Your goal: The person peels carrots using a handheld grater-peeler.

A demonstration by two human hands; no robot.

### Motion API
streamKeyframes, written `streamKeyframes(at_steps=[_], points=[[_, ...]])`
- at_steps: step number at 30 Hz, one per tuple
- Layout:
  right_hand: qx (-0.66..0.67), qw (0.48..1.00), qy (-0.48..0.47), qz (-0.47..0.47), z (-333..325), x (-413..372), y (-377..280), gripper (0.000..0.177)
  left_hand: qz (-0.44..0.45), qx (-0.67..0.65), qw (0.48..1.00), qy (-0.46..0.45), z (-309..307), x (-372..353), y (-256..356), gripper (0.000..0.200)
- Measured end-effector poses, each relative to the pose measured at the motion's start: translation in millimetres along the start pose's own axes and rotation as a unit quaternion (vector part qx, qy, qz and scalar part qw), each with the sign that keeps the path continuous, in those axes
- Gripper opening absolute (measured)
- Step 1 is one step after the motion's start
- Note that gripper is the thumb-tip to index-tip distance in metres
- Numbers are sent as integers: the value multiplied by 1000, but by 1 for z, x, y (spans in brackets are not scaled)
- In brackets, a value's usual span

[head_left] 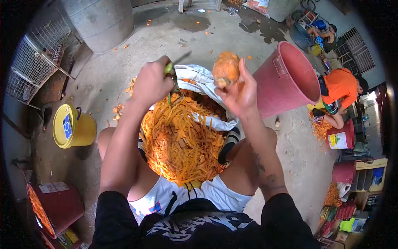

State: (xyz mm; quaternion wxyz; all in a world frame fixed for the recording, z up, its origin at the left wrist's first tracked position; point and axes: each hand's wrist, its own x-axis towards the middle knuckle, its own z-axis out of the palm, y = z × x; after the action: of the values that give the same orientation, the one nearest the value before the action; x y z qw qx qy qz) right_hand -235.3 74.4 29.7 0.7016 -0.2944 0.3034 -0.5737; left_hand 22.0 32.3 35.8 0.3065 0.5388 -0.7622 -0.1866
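Note:
My left hand [154, 82] is closed around the green handle of a knife [182, 57], whose grey blade points up and to the right, slightly blurred. My right hand [239, 92] grips a thick orange carrot [226, 68], its brownish stem end turned towards me. Both hands are above a large heap of orange carrot peelings [180, 139] between my knees. Behind the heap lies a white sack [199, 76], its folds partly covered by peelings. The carrot and the blade are apart.
A big red bin [286, 81] stands just right of my right hand. On the left are a yellow bucket [74, 126] and a red bin of orange pieces [54, 207]. A grey drum [97, 25] stands behind. A person in orange [340, 87] bends at the right.

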Motion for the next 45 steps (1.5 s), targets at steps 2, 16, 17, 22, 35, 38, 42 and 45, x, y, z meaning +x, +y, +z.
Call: streamKeyframes(at_steps=[2, 16, 17, 22, 35, 38, 42, 45], points=[[-11, 1000, 23, -14, -1, -11, 16, 45, 32, 21, 999, -14, 6, -7, 10, 22], [-369, 929, 12, 34, -1, -45, 18, 70, -9, 178, 974, -138, 61, 9, -16, 31], [-370, 929, 13, 32, -6, -41, 18, 70, 0, 165, 981, -107, 67, 11, -27, 31], [-112, 988, 84, 67, -24, -33, 12, 47, 29, -20, 997, -72, 35, 10, -11, 21], [-80, 991, 64, 87, -16, -30, 18, 44, 54, -376, 925, 21, 51, -8, 38, 12], [-54, 994, 15, 99, -13, -34, 17, 43, -87, -459, 881, 72, 56, 23, -10, 7], [-24, 991, 54, 120, -23, -32, 17, 45, -140, -465, 869, 91, 72, 24, -24, 8], [-43, 995, 9, 93, -33, -27, 19, 39, 24, -409, 911, 40, 61, -11, 46, 11]])
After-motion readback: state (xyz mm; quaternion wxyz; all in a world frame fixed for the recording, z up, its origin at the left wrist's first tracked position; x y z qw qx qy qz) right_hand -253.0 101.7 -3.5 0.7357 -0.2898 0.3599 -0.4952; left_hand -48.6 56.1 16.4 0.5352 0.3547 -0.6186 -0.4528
